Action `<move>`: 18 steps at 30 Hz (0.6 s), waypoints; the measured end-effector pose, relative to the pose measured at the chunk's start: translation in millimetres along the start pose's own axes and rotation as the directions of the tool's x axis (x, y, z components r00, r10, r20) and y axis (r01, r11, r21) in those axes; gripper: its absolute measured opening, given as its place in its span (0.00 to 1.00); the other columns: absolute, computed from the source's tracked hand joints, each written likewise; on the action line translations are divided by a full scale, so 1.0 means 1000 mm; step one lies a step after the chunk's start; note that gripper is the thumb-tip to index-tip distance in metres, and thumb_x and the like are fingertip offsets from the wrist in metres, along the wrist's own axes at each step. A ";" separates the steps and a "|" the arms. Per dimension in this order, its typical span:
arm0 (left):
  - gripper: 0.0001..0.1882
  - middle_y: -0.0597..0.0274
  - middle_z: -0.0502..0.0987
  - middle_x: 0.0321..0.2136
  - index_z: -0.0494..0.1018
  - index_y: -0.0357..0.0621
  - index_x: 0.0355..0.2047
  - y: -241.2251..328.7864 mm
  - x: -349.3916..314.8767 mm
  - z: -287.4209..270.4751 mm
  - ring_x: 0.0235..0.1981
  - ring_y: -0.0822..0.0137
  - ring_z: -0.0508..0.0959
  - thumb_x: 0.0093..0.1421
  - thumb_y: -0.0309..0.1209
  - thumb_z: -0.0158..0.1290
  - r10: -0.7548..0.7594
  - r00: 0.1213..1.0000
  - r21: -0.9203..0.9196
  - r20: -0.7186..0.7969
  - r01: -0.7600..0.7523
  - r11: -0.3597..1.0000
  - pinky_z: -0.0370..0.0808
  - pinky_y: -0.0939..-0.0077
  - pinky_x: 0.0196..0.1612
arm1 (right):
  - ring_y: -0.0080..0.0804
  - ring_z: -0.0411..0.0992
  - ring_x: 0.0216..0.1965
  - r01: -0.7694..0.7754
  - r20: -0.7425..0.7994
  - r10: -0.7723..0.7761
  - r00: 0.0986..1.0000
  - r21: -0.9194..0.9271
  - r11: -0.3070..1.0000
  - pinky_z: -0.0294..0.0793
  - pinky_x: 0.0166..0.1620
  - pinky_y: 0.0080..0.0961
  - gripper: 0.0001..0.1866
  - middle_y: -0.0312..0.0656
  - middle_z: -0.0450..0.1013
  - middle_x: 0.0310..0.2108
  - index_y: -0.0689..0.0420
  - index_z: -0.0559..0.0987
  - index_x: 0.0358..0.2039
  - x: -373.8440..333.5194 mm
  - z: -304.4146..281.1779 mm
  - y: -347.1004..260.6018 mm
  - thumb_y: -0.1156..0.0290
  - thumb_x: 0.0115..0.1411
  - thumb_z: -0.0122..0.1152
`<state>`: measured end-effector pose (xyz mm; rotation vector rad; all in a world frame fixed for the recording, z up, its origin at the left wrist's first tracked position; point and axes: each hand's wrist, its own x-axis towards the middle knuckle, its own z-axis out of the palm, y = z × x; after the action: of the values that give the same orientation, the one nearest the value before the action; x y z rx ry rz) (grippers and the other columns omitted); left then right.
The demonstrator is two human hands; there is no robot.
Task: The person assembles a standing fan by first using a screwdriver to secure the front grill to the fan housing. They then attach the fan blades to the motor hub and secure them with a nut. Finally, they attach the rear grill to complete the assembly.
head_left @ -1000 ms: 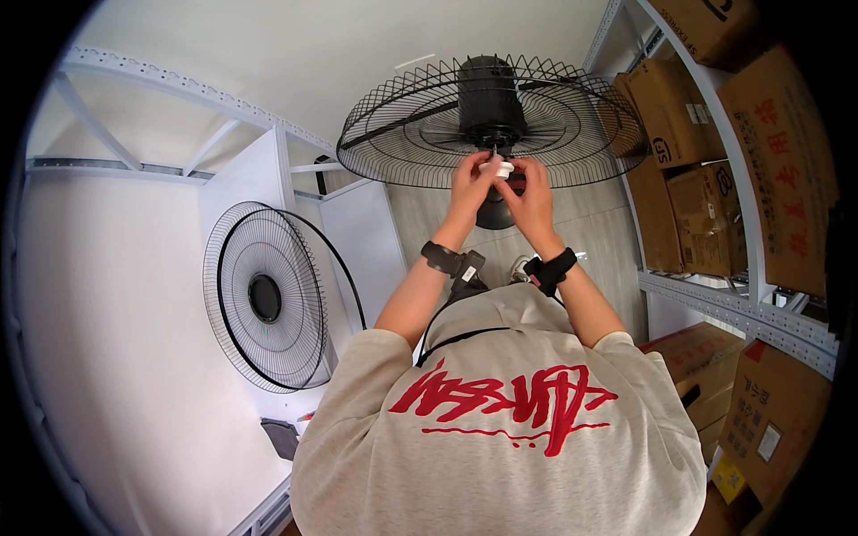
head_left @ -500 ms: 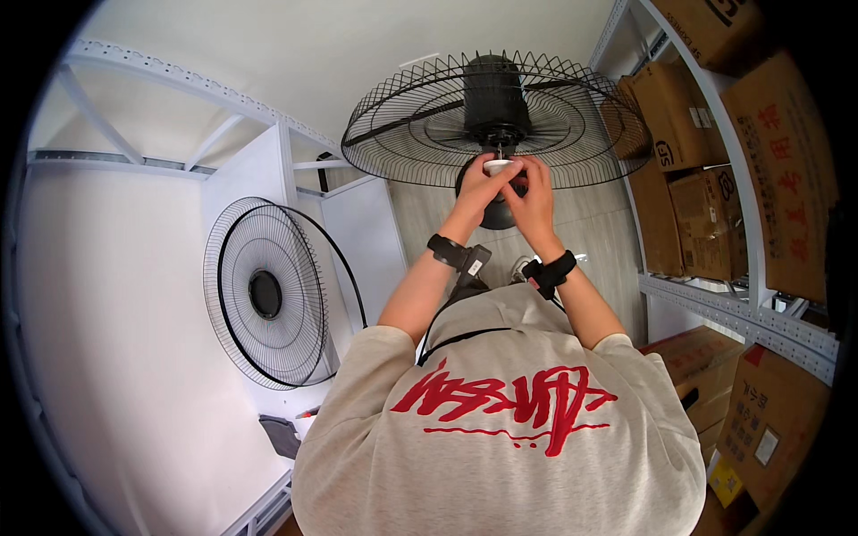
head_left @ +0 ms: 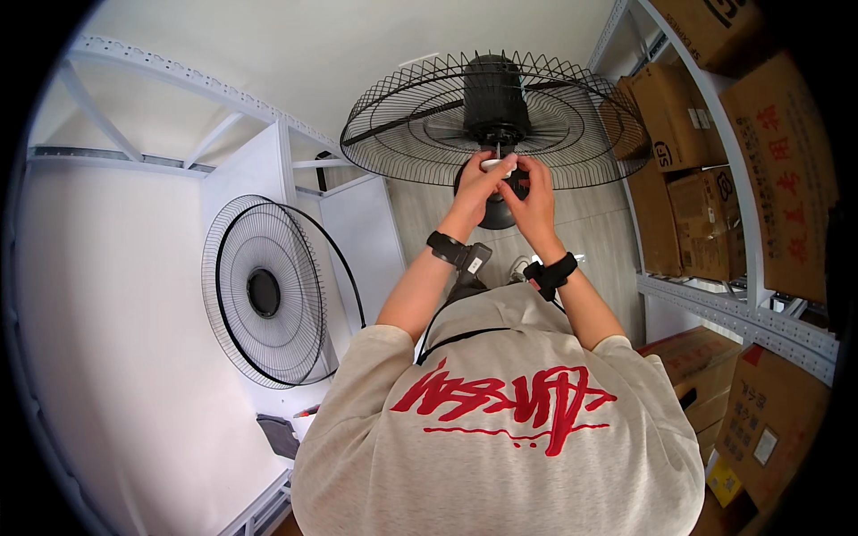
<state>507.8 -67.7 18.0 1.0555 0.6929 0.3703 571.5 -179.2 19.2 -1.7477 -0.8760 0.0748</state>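
Pinching a small round white plastic-looking piece (head_left: 488,164) between the fingers of the bare left hand (head_left: 473,188) and bare right hand (head_left: 534,194); held just by the thin metal shaft (head_left: 499,149) of a black cylindrical fan motor (head_left: 494,98), contact too small to make out; near a wide round black wire guard (head_left: 567,134)

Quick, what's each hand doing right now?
Left hand: closed, holding a small white part.
Right hand: curled right beside it; whether it grips can't be told.

A plain off-white wall (head_left: 295,54) is rising beyond a grey floor (head_left: 601,234); metal shelving (head_left: 715,305) is holding cardboard boxes (head_left: 779,179) at right, while a white-boarded rack (head_left: 116,313) is standing at left.
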 end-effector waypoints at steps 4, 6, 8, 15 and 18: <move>0.28 0.59 0.75 0.37 0.67 0.35 0.48 0.002 -0.003 -0.002 0.37 0.66 0.77 0.63 0.49 0.52 -0.074 0.980 -0.429 0.183 0.147 0.891 0.75 0.72 0.40 | 0.43 0.69 0.47 0.012 -0.008 -0.012 1.000 -0.020 1.000 0.73 0.46 0.30 0.26 0.49 0.67 0.49 0.61 0.71 0.49 -0.001 0.001 0.006 0.68 0.51 0.69; 0.29 0.60 0.75 0.37 0.66 0.35 0.49 0.005 -0.005 -0.001 0.37 0.68 0.77 0.62 0.50 0.52 -0.086 0.970 -0.433 0.229 0.180 0.883 0.74 0.74 0.39 | 0.42 0.70 0.47 -0.039 0.000 0.039 0.999 0.002 0.999 0.73 0.46 0.30 0.26 0.48 0.67 0.49 0.61 0.72 0.49 -0.003 0.000 0.012 0.68 0.51 0.69; 0.28 0.59 0.75 0.37 0.66 0.35 0.49 0.002 -0.003 -0.006 0.35 0.67 0.78 0.62 0.50 0.52 -0.091 0.970 -0.359 0.225 0.169 0.918 0.74 0.73 0.39 | 0.41 0.70 0.47 -0.064 0.029 0.064 0.998 0.005 0.998 0.73 0.46 0.30 0.26 0.48 0.66 0.49 0.61 0.71 0.49 -0.004 -0.002 0.005 0.69 0.51 0.69; 0.29 0.54 0.75 0.40 0.64 0.34 0.52 0.001 -0.001 0.001 0.40 0.63 0.78 0.65 0.49 0.49 0.086 0.996 0.176 -0.015 -0.082 0.981 0.77 0.68 0.41 | 0.40 0.70 0.47 -0.038 0.006 0.038 0.999 0.021 0.999 0.73 0.45 0.30 0.28 0.48 0.66 0.49 0.61 0.69 0.52 -0.002 -0.004 -0.003 0.70 0.51 0.69; 0.31 0.53 0.75 0.40 0.63 0.33 0.53 -0.005 0.000 -0.007 0.40 0.64 0.78 0.64 0.49 0.50 -0.116 0.989 -0.316 0.093 0.140 0.938 0.77 0.68 0.41 | 0.36 0.69 0.49 -0.017 -0.002 0.017 1.000 -0.023 1.000 0.73 0.44 0.28 0.27 0.45 0.67 0.49 0.60 0.69 0.52 -0.004 -0.003 0.003 0.70 0.52 0.69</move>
<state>502.7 -65.4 11.1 0.7056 0.6076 0.3177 571.6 -184.1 16.1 -1.7763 -0.8634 0.0744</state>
